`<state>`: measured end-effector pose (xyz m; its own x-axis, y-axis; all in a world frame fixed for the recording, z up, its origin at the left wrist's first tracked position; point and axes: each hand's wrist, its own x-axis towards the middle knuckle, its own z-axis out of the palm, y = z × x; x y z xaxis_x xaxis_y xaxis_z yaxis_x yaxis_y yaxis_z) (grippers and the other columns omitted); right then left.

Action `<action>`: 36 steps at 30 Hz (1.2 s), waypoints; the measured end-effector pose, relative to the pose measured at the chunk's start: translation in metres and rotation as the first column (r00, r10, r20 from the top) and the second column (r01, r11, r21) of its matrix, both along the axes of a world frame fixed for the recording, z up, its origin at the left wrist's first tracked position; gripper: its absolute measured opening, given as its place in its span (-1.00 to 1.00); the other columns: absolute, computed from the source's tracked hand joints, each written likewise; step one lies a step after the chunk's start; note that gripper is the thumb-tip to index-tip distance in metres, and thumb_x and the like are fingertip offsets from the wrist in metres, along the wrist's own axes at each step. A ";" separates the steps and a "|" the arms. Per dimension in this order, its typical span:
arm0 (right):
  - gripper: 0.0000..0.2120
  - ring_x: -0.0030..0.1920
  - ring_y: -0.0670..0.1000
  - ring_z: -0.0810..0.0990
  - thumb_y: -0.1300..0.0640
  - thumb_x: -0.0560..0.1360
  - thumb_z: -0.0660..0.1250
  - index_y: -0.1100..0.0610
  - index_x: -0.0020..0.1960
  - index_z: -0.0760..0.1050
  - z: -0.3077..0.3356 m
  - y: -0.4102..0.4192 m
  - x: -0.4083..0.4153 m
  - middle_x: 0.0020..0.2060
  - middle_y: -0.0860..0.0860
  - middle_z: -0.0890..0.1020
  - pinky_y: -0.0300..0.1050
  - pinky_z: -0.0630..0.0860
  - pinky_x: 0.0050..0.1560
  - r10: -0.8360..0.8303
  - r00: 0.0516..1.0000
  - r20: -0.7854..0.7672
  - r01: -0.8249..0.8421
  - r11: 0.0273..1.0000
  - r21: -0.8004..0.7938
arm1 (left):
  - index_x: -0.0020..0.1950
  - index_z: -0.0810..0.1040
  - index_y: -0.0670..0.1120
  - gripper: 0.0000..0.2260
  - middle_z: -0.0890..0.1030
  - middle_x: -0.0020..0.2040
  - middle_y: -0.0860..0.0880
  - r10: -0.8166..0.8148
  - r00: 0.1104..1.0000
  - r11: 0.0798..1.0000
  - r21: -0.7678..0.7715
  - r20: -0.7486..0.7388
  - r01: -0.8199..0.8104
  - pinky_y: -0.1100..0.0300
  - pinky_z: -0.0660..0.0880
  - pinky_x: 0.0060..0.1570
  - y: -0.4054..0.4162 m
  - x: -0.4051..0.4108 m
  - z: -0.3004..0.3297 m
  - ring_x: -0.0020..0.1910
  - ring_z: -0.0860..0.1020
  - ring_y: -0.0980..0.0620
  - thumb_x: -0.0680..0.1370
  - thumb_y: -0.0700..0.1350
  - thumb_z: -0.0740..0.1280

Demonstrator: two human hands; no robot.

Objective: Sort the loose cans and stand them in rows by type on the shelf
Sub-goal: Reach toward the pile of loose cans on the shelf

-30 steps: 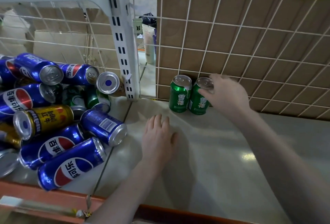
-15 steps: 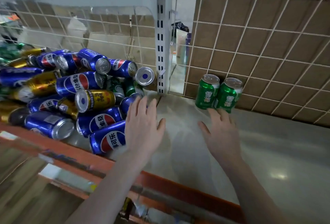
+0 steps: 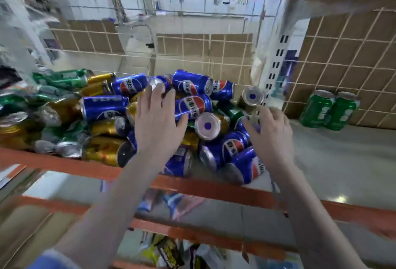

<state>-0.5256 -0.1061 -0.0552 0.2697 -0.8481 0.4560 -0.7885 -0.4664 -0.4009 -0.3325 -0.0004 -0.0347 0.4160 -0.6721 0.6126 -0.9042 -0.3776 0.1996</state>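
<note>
Shelf carries a loose can heap at 9 o'clock. Left hand spread, right hand half-curled, both empty: disturbing the heap may roll cans off.

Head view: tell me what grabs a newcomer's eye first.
The heap of loose cans, blue, gold and green, lying on their sides across the left of the shelf. Both hands reach into it: the left hand spread over the blue cans mid-heap, the right hand at its right edge. Far right, two green cans stand upright against the wire grid.
</note>
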 end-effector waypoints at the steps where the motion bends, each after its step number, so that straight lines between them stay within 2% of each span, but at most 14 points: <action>1: -0.58 0.27 0.22 0.37 -0.04 0.54 0.27 0.17 0.31 0.40 0.005 0.009 0.015 0.25 0.19 0.46 0.07 0.29 0.24 0.000 1.000 0.008 0.000 1.000 0.002 | 0.36 0.41 -0.18 -0.52 0.37 0.38 -0.27 0.007 1.000 1.000 0.001 -0.004 -0.007 -0.15 0.15 0.40 0.009 0.016 0.005 0.42 0.25 -0.29 0.51 0.00 0.34; 4: -0.57 0.22 0.25 0.39 -0.01 0.51 0.31 0.20 0.29 0.43 0.019 0.030 0.055 0.20 0.22 0.48 0.08 0.28 0.21 0.011 1.000 0.023 -0.010 1.000 -0.006 | 0.36 0.41 -0.18 -0.53 0.35 0.40 -0.26 0.006 0.998 1.000 -0.018 -0.065 -0.007 -0.15 0.12 0.42 0.029 0.061 0.017 0.42 0.23 -0.28 0.51 0.00 0.34; 8: -0.56 0.29 0.23 0.38 -0.04 0.53 0.28 0.19 0.31 0.42 0.023 0.041 0.097 0.24 0.20 0.47 0.07 0.29 0.24 0.032 0.999 -0.007 -0.032 0.999 -0.018 | 0.34 0.41 -0.21 -0.52 0.37 0.38 -0.27 0.040 0.995 0.999 -0.018 -0.087 -0.041 -0.18 0.17 0.38 0.041 0.105 0.020 0.40 0.24 -0.29 0.50 0.00 0.36; 12: -0.55 0.35 0.17 0.31 -0.06 0.56 0.22 0.13 0.37 0.35 0.020 0.042 0.125 0.31 0.16 0.40 0.04 0.23 0.32 0.049 0.998 -0.031 -0.048 0.999 0.022 | 0.44 0.30 -0.14 -0.47 0.24 0.48 -0.21 0.056 0.991 0.998 0.046 -0.120 -0.050 -0.10 0.05 0.44 0.038 0.133 0.018 0.49 0.10 -0.22 0.55 0.08 0.27; 18: -0.51 0.38 0.14 0.28 -0.08 0.56 0.21 0.11 0.42 0.31 0.018 0.034 0.160 0.34 0.14 0.37 0.00 0.20 0.35 0.076 0.995 -0.057 -0.074 0.997 0.037 | 0.47 0.25 -0.12 -0.46 0.17 0.51 -0.18 0.053 0.987 0.995 0.091 -0.150 -0.040 -0.07 -0.02 0.46 0.033 0.166 0.008 0.51 0.04 -0.18 0.56 0.09 0.25; 28: -0.59 0.28 0.21 0.39 -0.02 0.55 0.26 0.19 0.31 0.41 0.020 0.047 0.232 0.24 0.19 0.46 0.09 0.35 0.23 0.012 0.998 -0.066 -0.017 0.997 -0.073 | 0.44 0.26 -0.13 -0.45 0.20 0.49 -0.20 -0.018 0.989 0.993 0.112 -0.145 0.035 -0.11 0.01 0.47 0.033 0.254 0.006 0.50 0.06 -0.20 0.54 0.11 0.26; 33: -0.57 0.28 0.21 0.40 -0.07 0.56 0.20 0.19 0.29 0.41 0.015 0.074 0.298 0.26 0.20 0.46 0.06 0.34 0.27 -0.060 0.991 -0.121 0.052 0.996 -0.074 | 0.43 0.32 -0.14 -0.46 0.24 0.47 -0.22 -0.094 0.980 0.989 0.092 -0.178 0.111 -0.06 0.03 0.46 0.054 0.323 0.010 0.48 0.11 -0.20 0.53 0.10 0.28; 36: -0.50 0.17 0.29 0.47 -0.12 0.50 0.16 0.24 0.22 0.49 0.011 0.091 0.337 0.15 0.26 0.51 0.12 0.41 0.16 -0.057 0.998 -0.024 0.054 0.994 -0.100 | 0.43 0.32 -0.14 -0.45 0.24 0.47 -0.22 -0.102 0.981 0.988 0.099 -0.166 0.119 -0.06 0.03 0.46 0.067 0.369 0.014 0.48 0.13 -0.20 0.53 0.11 0.27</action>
<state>-0.1881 -0.0150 -0.0442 0.2370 -0.8131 0.5317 -0.8240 -0.4581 -0.3333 0.0362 0.0669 -0.0205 0.4222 -0.7777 0.4657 -0.9011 -0.3044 0.3087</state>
